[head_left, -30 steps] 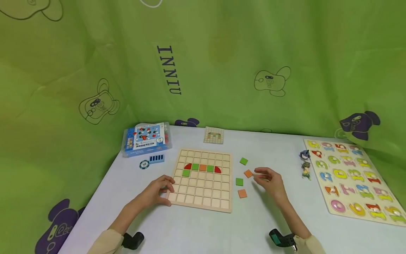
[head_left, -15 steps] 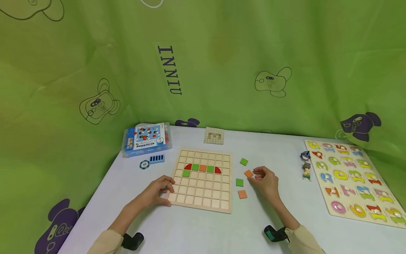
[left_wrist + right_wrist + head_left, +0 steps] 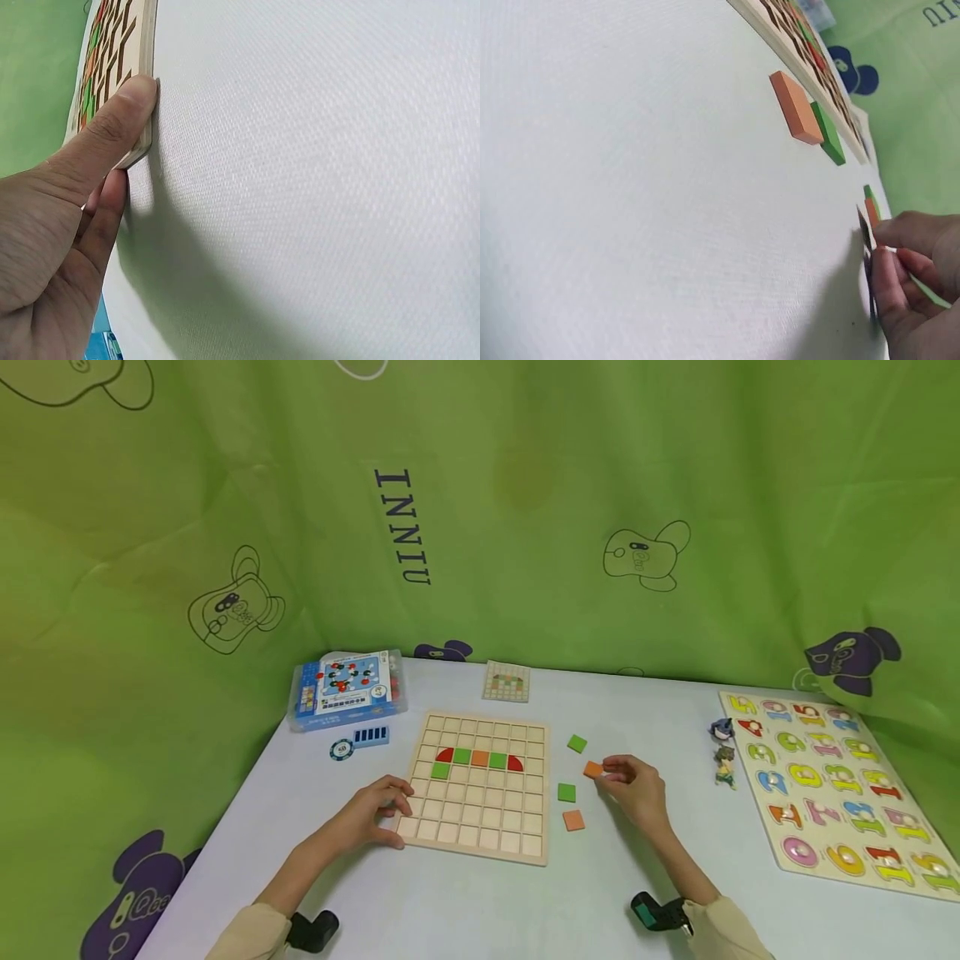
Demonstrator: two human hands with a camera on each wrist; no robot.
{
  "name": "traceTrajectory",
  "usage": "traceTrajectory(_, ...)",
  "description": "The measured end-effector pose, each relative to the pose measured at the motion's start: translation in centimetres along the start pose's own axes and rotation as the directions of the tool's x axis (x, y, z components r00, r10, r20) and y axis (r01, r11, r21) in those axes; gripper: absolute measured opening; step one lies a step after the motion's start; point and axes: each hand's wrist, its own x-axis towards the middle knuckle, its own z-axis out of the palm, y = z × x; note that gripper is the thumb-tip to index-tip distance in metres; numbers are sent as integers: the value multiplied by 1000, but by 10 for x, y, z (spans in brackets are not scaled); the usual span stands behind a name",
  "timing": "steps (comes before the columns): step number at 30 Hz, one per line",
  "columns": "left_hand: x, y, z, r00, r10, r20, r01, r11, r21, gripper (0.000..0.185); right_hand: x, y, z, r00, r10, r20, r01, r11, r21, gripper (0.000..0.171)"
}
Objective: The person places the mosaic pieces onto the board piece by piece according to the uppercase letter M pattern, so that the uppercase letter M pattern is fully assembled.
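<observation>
The orange tile (image 3: 593, 769) sits just right of the wooden grid board (image 3: 480, 789), pinched at its right edge between the thumb and fingers (image 3: 617, 768) of the right hand (image 3: 636, 787). It looks tipped off the worktop (image 3: 480, 893) at one side; the right wrist view shows it edge-on against the fingertips, though whether its far side touches the cloth I cannot tell. A grip by the rim like this keeps its face free to drop flat into a cell.

Near that tile lie three loose ones: a green tile (image 3: 577, 742) behind it, another green tile (image 3: 566, 792) towards the board, and a second orange tile (image 3: 573, 819) nearest the person, all flat and apart from each other, within easy reach of the right hand.

On the board, a row of red, green and orange pieces (image 3: 480, 757) fills part of the second line, with one green piece below its left end. The left hand (image 3: 372, 814) rests at the board's near left corner, thumb (image 3: 112, 120) pressed against its edge, fingers relaxed and gripping nothing; it seems to steady the board against sliding.

Behind the board lies a small pattern card (image 3: 506, 681). Left of the board are a blue box (image 3: 347, 687) and a round chip (image 3: 341, 748); far right, a number puzzle (image 3: 832, 785) with two small figures (image 3: 723, 750) beside it.
</observation>
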Motion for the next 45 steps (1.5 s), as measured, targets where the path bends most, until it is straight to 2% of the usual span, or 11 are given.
traceTrajectory(9,0,0,-1,1000,31,-2,-31,1000,4,33,0,2,-7,999,22,45,-23,1000,18,27)
traceTrajectory(30,0,0,-1,1000,11,-1,-11,1000,-6,32,-8,-6,-9,997,44,61,-49,994,97,29)
traceTrajectory(45,0,0,-1,1000,6,-4,-6,1000,-7,32,-24,-18,6,996,47,72,-59,982,179,28)
